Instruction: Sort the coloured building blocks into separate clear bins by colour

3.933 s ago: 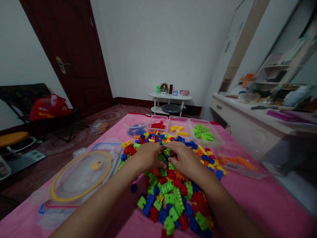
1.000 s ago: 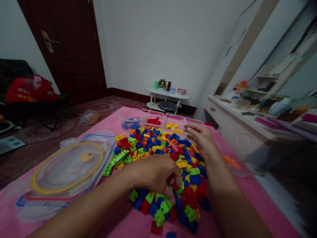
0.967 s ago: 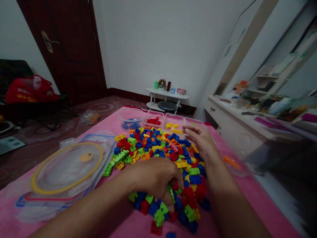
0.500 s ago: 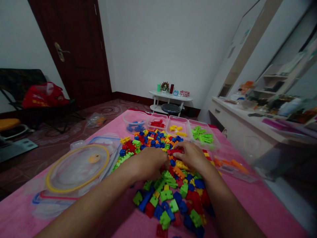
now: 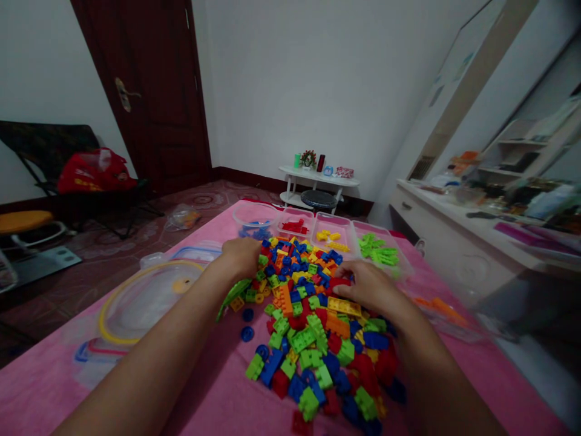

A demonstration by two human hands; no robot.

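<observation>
A heap of colourful toy building bricks [image 5: 313, 339] spreads over the pink cloth. At the heap's far left edge is my left hand [image 5: 244, 257], back upward and fingers curled down; whatever they hold is hidden. Beneath its wrist lies a long green piece [image 5: 235, 295]. My right hand [image 5: 370, 284] reaches into the right side of the heap, thumb and fingers closed around a red building brick [image 5: 338, 283]. A yellow brick [image 5: 344, 306] and an orange brick [image 5: 337, 327] lie just below that hand.
Along the far side stand clear containers with blue pieces [image 5: 255, 230], red pieces [image 5: 294, 226], yellow pieces [image 5: 331, 237] and green pieces [image 5: 377, 249]. Orange pieces [image 5: 442, 307] sit in another container at right. Clear lids [image 5: 145, 303] lie stacked at left.
My left hand has moved from the middle of the heap to its far left edge, uncovering bricks. My right hand stays at the red brick. The view has shifted slightly.
</observation>
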